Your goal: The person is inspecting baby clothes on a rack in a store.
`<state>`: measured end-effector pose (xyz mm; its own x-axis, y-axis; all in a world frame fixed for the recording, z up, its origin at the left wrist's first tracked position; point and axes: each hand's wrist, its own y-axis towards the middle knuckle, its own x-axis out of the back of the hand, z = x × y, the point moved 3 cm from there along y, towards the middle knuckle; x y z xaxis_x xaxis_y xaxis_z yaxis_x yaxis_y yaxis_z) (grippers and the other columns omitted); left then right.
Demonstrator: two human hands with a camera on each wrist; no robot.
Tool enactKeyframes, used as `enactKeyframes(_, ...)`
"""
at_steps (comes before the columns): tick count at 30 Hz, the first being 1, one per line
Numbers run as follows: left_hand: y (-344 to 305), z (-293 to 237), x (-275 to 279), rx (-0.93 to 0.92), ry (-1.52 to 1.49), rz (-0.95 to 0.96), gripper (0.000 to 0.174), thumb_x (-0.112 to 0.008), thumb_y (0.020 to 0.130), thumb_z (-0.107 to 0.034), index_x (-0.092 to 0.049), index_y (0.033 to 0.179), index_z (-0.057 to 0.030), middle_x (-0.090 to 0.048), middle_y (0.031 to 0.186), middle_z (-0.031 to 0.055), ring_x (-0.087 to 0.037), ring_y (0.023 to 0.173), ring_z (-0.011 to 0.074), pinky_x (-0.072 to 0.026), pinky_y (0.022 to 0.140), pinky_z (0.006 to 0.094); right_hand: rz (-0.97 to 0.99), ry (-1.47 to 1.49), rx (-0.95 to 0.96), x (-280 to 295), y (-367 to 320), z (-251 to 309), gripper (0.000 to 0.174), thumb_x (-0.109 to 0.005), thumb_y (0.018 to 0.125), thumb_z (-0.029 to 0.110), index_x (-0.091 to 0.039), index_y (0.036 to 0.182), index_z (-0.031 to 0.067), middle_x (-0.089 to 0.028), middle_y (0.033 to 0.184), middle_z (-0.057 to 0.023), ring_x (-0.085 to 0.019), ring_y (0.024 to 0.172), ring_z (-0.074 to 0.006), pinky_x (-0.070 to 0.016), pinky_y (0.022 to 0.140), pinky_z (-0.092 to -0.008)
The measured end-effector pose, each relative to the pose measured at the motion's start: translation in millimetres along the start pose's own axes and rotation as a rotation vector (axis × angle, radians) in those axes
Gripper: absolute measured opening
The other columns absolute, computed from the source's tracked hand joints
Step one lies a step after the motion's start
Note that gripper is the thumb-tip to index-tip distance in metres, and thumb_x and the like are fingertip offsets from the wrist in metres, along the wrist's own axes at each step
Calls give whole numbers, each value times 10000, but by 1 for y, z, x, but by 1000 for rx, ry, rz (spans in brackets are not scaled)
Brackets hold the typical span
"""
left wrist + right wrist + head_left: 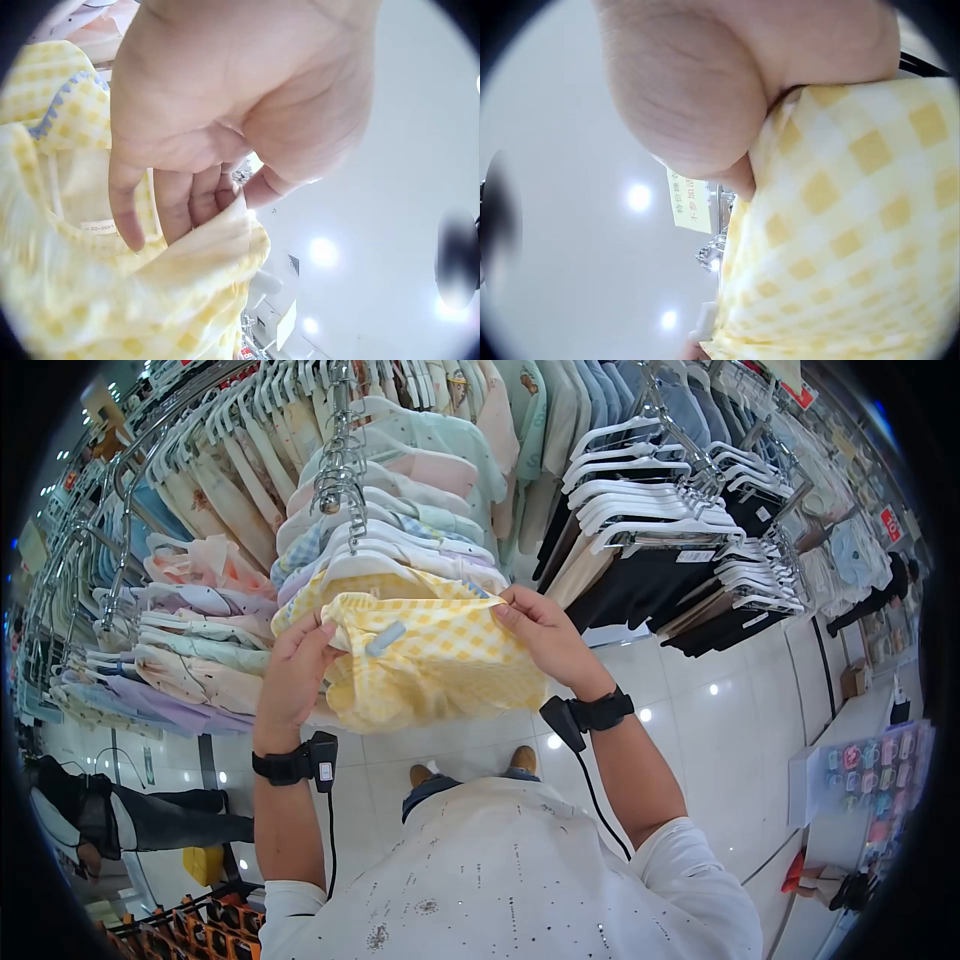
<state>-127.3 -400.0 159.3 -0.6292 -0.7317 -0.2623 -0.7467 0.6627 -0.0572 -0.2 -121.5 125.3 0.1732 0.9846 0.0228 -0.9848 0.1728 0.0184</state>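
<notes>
Glossy white floor tiles [690, 695] spread right of centre in the frame, and more show in the strip between the hanging cloth and the person's white studded shirt [480, 875] at bottom centre. On the left, a row of pastel garments [205, 660] comes up close to the left-hand grip [290, 670]; on the right, black trousers on white hangers [625, 580] stand apart from the right-hand grip [545, 645], beyond a gap. Toward the top centre, a chrome display arm [340, 455] and a yellow checked top with blue zigzag trim [295, 605], hung on a white hanger [368, 567], bound the space just above the hands.

The yellow-and-white checked cloth garment [445, 660] is at the frame's centre, stretched between the two grips. The left-hand grip pinches its upper left edge, the right-hand grip its upper right corner, thumb against the cloth. The upper edge runs nearly straight between them; the rest droops below. A grey tag [385, 638] sits on its front, nearer the left-hand grip.
</notes>
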Motion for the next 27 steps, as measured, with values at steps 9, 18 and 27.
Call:
enactKeyframes(9,11,0,-23,-10,252,-84,339,-575,1018,-209,-573,1300,-20,-681,1089,37,-629,970,108,-499,853,273,207,-443,25,-7,-8,33,312,-693,970,299,-726,961,-12,-615,720,31,-484,670,-69,-429,612,-270)
enactKeyframes(18,6,-15,-31,51,770,64,228,-745,915,-191,-658,885,18,-574,797,-37,-441,694,35,-391,614,236,105,-150,-61,11,-9,43,355,-820,854,299,-745,969,-28,-679,715,-18,-540,685,-60,-477,645,-283)
enactKeyframes(27,7,-19,4,-69,-45,-179,337,-550,1051,-278,-609,1226,3,-680,1115,71,-656,982,145,-528,892,310,209,-882,-307,29,-7,3,436,-865,729,329,-744,943,-32,-707,778,-184,-673,706,-289,-531,723,-370)
